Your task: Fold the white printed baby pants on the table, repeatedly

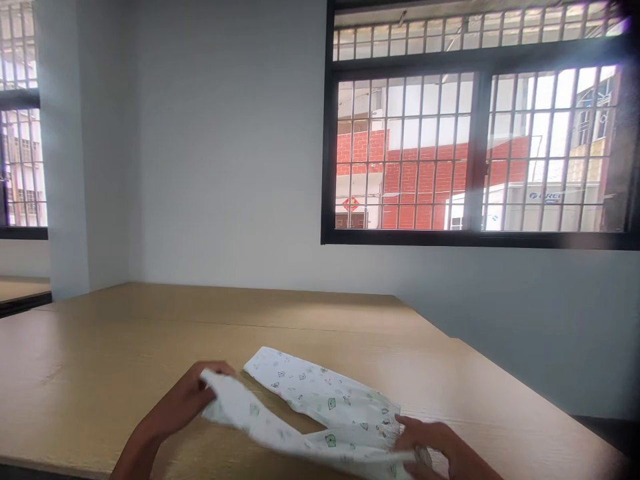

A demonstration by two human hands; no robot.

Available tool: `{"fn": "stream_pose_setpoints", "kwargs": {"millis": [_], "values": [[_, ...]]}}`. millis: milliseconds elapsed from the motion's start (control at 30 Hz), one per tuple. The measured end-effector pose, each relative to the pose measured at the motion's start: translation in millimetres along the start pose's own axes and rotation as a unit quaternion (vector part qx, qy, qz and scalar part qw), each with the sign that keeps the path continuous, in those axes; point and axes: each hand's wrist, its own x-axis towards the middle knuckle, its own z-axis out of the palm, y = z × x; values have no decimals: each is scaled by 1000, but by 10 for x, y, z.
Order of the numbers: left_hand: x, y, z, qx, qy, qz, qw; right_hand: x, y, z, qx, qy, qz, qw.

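A small pair of white trousers (345, 413) with a print of little green and dark figures lies on the wooden table, its gathered waistband toward the right. My left hand (200, 393) pinches the cuff of the nearer leg and holds it raised off the tabletop; that leg is slightly blurred. The farther leg lies flat, pointing to the back left, with a gap of bare table between the legs. At the waistband, my right hand (425, 443) grips the near corner, its fingers partly over the cloth.
The wide wooden table (125, 360) reaches back to a pale wall (225, 147), with a seam across its far part. Its right edge slants away toward the wall. A dark-framed barred window (405, 153) is at the right, and another window (23, 147) at the far left.
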Motion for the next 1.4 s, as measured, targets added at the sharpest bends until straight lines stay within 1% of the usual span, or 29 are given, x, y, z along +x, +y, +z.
{"fn": "stream_pose_setpoints", "kwargs": {"millis": [33,100,167,233,300,367,433,500,667,800,900,967,1000,1033,1100,1133,1167,1200,1233,1267,1333,1367,1400], "values": [[186,26,-1,-5,-20,-11,1000,103,-52,-45,16,8,9,1000],[572,-18,52,-11,-51,-47,998,347,-144,-111,63,10,17,998],[913,-173,170,-18,-66,-77,995,597,-145,-118,128,-1,42,991],[1157,-388,313,-40,-78,-91,992,811,-25,-72,184,-9,97,978],[1289,-603,427,-73,-79,-91,990,974,164,-13,210,-6,154,965],[1326,-767,479,-100,-70,-91,988,1095,344,18,180,15,184,966],[1302,-857,472,-113,-66,-95,987,1187,465,13,125,30,188,974],[1258,-879,443,-112,-71,-108,985,1259,525,-11,85,35,183,979],[1200,-822,441,-97,-77,-148,981,1364,583,-39,32,43,168,984],[1174,-795,481,-40,-70,-174,981,1381,642,-21,-19,56,148,987],[1144,-766,469,35,-40,-201,978,1388,677,-41,-67,72,132,986],[1132,-703,451,89,-5,-208,974,1397,667,-82,-101,80,120,984],[1133,-648,452,120,17,-200,972,1403,640,-104,-114,84,117,983],[1141,-575,467,161,37,-177,970,1412,593,-119,-133,91,112,980],[1176,-379,563,253,53,-90,962,1443,434,-106,-203,118,90,968],[1203,-264,650,291,41,-37,955,1467,325,-67,-243,131,72,958],[1234,-148,764,314,16,11,949,1497,206,-2,-274,137,51,950],[1268,-40,901,318,-20,47,947,1531,85,88,-289,134,26,947],[1300,52,1055,304,-64,65,948,1567,-28,197,-279,119,2,953],[1328,120,1217,286,-114,73,949,1599,-123,318,-245,92,-22,965],[1364,173,1522,263,-207,80,939,1643,-237,554,-162,7,-53,985],[1368,159,1644,259,-233,82,934,1650,-250,649,-131,-39,-56,989],[1362,124,1735,261,-243,83,931,1647,-236,718,-114,-83,-50,989]]}}
